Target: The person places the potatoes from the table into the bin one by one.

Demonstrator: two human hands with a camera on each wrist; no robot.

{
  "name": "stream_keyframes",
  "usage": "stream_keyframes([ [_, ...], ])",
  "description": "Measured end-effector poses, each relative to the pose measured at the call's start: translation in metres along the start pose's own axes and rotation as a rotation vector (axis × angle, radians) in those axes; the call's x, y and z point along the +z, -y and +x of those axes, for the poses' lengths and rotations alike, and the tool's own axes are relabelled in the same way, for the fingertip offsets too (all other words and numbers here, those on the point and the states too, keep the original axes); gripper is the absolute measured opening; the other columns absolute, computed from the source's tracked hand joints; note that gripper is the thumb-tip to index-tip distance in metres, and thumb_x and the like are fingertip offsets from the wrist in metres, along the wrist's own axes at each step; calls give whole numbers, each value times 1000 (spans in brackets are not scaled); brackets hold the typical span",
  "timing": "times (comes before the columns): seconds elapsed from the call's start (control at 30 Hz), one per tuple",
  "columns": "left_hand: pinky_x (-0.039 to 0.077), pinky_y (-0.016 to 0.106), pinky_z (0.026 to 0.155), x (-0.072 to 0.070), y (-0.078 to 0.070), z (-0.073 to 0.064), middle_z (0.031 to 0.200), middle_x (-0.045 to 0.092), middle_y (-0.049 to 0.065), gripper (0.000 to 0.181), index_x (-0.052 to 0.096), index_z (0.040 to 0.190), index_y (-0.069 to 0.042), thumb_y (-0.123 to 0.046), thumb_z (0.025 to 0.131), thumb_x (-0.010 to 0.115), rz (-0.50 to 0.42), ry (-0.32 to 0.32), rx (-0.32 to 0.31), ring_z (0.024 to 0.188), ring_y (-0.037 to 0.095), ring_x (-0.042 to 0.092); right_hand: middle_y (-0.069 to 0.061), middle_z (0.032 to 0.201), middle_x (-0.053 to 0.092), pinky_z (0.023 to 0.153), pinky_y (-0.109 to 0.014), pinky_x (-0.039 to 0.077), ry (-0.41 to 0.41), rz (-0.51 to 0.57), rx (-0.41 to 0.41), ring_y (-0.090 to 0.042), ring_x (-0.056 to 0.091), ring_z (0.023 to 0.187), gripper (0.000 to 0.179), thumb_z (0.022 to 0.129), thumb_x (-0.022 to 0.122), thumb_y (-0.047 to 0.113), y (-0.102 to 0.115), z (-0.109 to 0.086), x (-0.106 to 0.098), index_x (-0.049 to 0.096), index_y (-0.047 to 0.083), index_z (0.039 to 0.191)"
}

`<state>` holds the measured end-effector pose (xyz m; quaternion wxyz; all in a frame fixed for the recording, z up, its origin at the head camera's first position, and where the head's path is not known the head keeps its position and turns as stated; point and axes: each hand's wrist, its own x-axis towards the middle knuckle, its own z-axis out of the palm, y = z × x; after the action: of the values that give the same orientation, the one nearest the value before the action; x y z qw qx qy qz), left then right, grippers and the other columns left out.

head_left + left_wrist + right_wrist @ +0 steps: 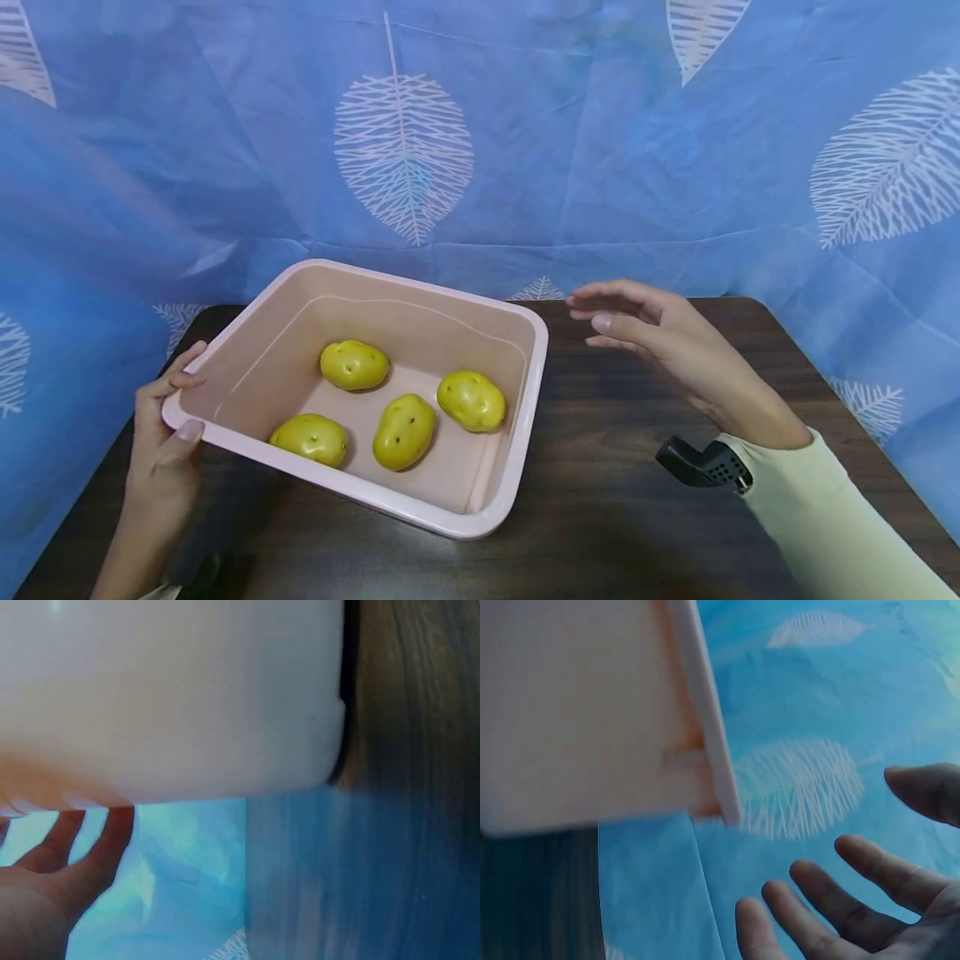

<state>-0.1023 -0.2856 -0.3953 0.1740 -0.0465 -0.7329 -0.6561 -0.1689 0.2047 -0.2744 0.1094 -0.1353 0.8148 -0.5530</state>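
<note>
A pale pink plastic bin (pixel 420 325) sits at an angle over the table in the head view, several yellow-green potatoes (pixel 405 432) lying apart on its floor. At the bin's left corner, my left hand (pixel 161 450) grips the rim, thumb on the near side and fingers round the left end. The left wrist view has the bin's outer wall (pixel 187 697) close up, with the left fingers against it, partly blurred. My right hand (pixel 652 333) is held in the air to the right of the bin, fingers spread and loosely bent, touching nothing.
Under the bin is a dark wood-grain table (pixel 600 517) with rounded far corners. A blue cloth (pixel 570 167) with white leaf prints hangs behind and at both sides. A black wrist device (pixel 701 462) sits at the right sleeve cuff.
</note>
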Motion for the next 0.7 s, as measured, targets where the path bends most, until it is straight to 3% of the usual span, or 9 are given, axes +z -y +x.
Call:
stream_keyframes([
  [0.17, 16, 55, 128, 11, -22, -6, 172, 16, 0, 50, 29, 153, -24, -8, 106, 33, 266, -74, -122, 152, 29, 19, -2, 154, 56, 96, -20, 51, -95, -231, 61, -7, 63, 126, 48, 106, 60, 41, -23, -19, -18, 53, 25, 151],
  [0.3, 13, 68, 124, 24, -43, -5, 173, 19, 11, 54, 31, 156, -11, -5, 102, 31, 478, -150, -187, 156, 39, 21, -7, 157, 52, 97, -34, 49, -140, -362, 98, -23, 55, 137, 52, 107, 58, 42, -39, -31, -26, 48, 25, 155],
  [0.37, 6, 71, 124, 29, -52, -3, 173, 19, 18, 54, 35, 153, -1, -4, 99, 35, 590, -156, -166, 159, 45, 16, -12, 160, 48, 99, -46, 47, -157, -384, 108, -34, 50, 141, 55, 108, 57, 40, -45, -36, -28, 45, 22, 158],
  [0.47, -5, 72, 123, 37, -61, -1, 171, 19, 27, 54, 42, 148, 9, -7, 96, 45, 769, -125, -75, 160, 50, 4, -17, 162, 45, 99, -61, 43, -180, -412, 101, -46, 43, 145, 57, 108, 57, 39, -51, -41, -28, 42, 18, 159],
  [0.63, -7, 78, 118, 58, -74, -1, 170, 23, 30, 54, 48, 149, 2, -21, 100, 53, 932, -19, 37, 156, 61, -3, -23, 164, 40, 99, -69, 39, -205, -449, 103, -53, 35, 148, 60, 108, 57, 38, -53, -43, -26, 40, 13, 160],
  [0.7, -6, 80, 116, 69, -81, -1, 170, 25, 28, 56, 48, 151, -2, -27, 102, 54, 973, 29, 56, 154, 63, -2, -24, 164, 39, 93, -64, 44, -208, -480, 107, -49, 55, 127, 61, 108, 57, 38, -52, -41, -22, 40, 12, 161],
])
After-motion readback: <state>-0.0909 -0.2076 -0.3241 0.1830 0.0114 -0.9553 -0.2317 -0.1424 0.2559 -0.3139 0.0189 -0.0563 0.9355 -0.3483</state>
